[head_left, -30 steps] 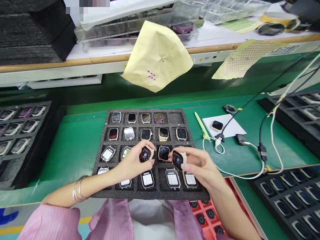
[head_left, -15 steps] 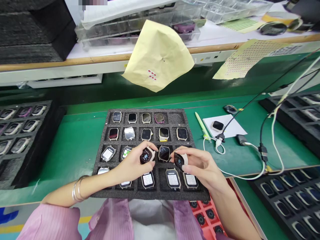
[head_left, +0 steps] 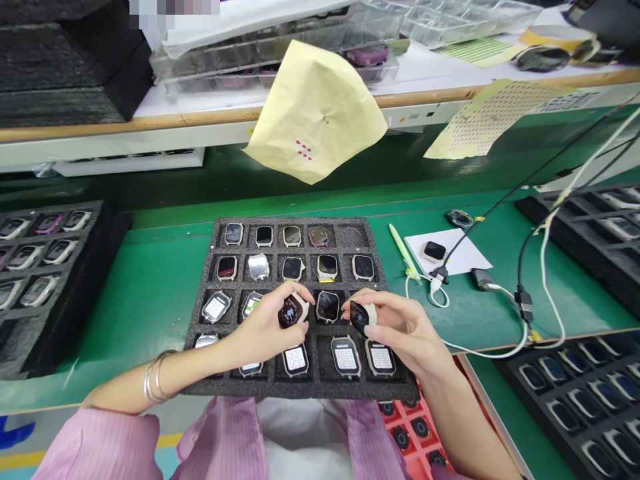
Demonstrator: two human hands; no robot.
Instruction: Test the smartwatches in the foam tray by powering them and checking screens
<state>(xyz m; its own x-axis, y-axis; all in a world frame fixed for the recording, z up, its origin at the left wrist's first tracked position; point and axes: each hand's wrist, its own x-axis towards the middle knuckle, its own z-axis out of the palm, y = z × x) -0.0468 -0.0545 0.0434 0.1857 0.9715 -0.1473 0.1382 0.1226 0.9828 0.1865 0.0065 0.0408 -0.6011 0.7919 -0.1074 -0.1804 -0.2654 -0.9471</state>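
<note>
A black foam tray [head_left: 311, 393] lies in front of me, with smartwatch bodies in most of its pockets. My left hand [head_left: 273, 320] pinches one smartwatch [head_left: 292, 311] by its edges, dark lit screen facing up, over the third row. Over the tray's right side, my right hand [head_left: 400, 323] grips a second smartwatch [head_left: 361, 318], tilted with its screen turned to the left. Between the hands, a dark-screened smartwatch [head_left: 328, 307] sits in its pocket. Closer to me, a smartwatch with a white list on its screen [head_left: 345, 357] rests in the front row.
A green stylus-like pen [head_left: 400, 247], a white paper [head_left: 467, 253] with a watch on it, and cables [head_left: 524, 303] lie to the right. More foam trays stand left [head_left: 95, 267] and right [head_left: 505, 373]. A yellow sheet [head_left: 320, 100] hangs from the shelf. Below sits a red tray [head_left: 413, 453].
The right hand's watch has turned slightly, its screen now facing more to the left. The left hand is almost unmoved, and the tray stays in place.
</note>
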